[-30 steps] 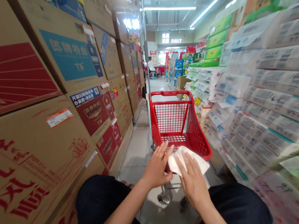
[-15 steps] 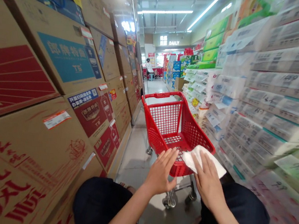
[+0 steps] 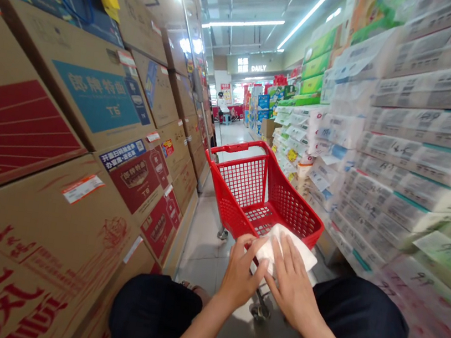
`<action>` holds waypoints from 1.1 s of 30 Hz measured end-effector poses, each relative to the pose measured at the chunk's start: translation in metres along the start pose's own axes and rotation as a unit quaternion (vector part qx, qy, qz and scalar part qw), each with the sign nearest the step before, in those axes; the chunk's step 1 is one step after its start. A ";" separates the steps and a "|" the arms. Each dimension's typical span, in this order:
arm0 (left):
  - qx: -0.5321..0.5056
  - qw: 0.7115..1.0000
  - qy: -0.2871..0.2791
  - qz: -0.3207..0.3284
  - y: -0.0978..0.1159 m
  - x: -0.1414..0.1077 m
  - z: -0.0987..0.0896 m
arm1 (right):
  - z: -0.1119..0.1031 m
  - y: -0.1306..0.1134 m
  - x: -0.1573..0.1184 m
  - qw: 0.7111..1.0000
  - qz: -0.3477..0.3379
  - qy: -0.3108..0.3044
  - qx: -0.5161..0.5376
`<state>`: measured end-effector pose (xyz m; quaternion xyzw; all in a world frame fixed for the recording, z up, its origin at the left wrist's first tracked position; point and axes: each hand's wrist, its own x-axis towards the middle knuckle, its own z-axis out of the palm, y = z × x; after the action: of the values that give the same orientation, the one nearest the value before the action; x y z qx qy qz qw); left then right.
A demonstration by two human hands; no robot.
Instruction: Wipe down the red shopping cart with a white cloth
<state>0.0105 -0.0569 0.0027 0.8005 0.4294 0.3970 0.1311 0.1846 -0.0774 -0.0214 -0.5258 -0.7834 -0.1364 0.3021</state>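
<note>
A white cloth or paper wipe lies over the near rim of a red plastic shopping cart. My right hand presses on the wipe with its fingers stretched over it, holding it against the rim. My left hand is just left of it, fingers bent and apart, the fingertips by the rim and the wipe's left edge. No firm grip shows in the left hand. Both thumbs are close together. The cart's basket has perforated walls and stands between my knees, and a caster shows below my hands.
Stacked cardboard cartons wall the left side. Tall piles of wrapped paper packs line the right. My dark-trousered knees flank the cart. Down the tiled aisle, a person is seated far off.
My right hand has slid the wipe leftward and a little down along the near rim. My left hand has bent its fingers, and the two hands are now closer together.
</note>
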 end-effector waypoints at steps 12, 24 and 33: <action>0.065 0.996 0.060 -0.016 -0.025 0.056 -0.025 | -0.011 0.043 0.008 1.000 0.018 0.001 0.003; 0.218 0.960 -0.035 0.170 0.003 0.022 0.032 | 0.007 0.051 -0.005 1.000 -0.017 -0.012 -0.001; 0.291 0.902 -0.103 0.302 -0.038 0.031 0.018 | 0.006 0.080 -0.011 0.998 -0.037 -0.004 0.051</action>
<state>0.0122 -0.0073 -0.0136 0.9308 0.2475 0.1897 -0.1906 0.2579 -0.0497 -0.0418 -0.4806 -0.8095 -0.1058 0.3203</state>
